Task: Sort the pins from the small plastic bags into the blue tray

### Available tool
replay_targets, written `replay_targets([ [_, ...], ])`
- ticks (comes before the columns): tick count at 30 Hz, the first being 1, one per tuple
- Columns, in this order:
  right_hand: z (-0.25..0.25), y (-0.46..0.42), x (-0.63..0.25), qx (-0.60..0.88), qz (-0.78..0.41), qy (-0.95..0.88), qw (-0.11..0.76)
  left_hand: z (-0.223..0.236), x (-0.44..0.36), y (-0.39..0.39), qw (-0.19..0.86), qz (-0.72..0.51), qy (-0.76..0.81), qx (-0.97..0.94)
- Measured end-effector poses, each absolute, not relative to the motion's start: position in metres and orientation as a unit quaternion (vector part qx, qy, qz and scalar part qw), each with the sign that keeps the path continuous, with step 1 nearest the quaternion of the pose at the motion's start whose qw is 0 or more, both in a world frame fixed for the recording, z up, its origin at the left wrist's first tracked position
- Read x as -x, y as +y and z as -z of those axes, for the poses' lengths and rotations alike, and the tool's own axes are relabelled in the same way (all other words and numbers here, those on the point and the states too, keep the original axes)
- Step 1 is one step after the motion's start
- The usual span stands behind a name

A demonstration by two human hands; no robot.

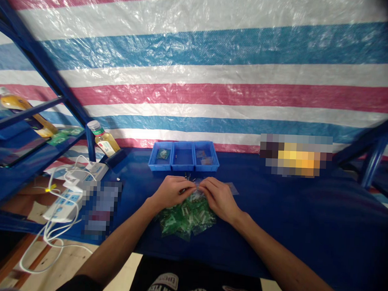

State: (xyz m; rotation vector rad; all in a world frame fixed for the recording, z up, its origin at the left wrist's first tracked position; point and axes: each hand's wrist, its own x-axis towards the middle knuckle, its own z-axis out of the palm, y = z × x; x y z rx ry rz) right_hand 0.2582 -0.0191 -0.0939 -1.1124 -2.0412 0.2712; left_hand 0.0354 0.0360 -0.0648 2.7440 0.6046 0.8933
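My left hand (175, 190) and my right hand (218, 196) meet over the middle of the blue table, fingertips pinched close together. Between them is a small clear plastic bag (197, 194), its edge in the fingers of both; its contents are too small to make out. Under the hands lies a pile of small green-tinted plastic bags (186, 220) with little parts in them. Just beyond my fingers a few small dark pin-like pieces (189, 176) are scattered. Another clear bag (233, 189) lies flat by my right hand's knuckles.
Behind the hands stands a blue three-compartment tray (182, 167), small bags in its outer compartments. On the left are white power strips (62, 206) with tangled cables, a drink bottle (103, 139) and a blurred-out item (101, 208). Another blurred item (296, 156) sits back right.
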Motion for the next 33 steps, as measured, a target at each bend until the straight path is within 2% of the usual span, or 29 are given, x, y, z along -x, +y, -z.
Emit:
replay_targets([
  [13,0.097,-0.016,-0.261,0.509,-0.115,-0.759,0.389,0.069,-0.032,0.04,0.117,-0.331,0.267,-0.897],
  [19,0.094,-0.016,-0.263,0.511,-0.124,-0.758,0.386,0.071,-0.034,0.043,0.134,-0.41,0.412,-0.802],
  [24,0.092,-0.018,-0.261,0.481,-0.132,-0.777,0.383,0.071,-0.031,0.053,0.267,-0.45,0.513,-0.68],
  [29,0.092,-0.019,-0.258,0.469,-0.128,-0.788,0.378,0.067,-0.027,0.065,0.403,-0.47,0.482,-0.62],
  [31,0.09,-0.02,-0.258,0.465,-0.128,-0.791,0.377,0.064,-0.025,0.065,0.418,-0.463,0.459,-0.633],
  [33,0.089,-0.02,-0.258,0.463,-0.128,-0.792,0.377,0.062,-0.023,0.063,0.384,-0.448,0.448,-0.671],
])
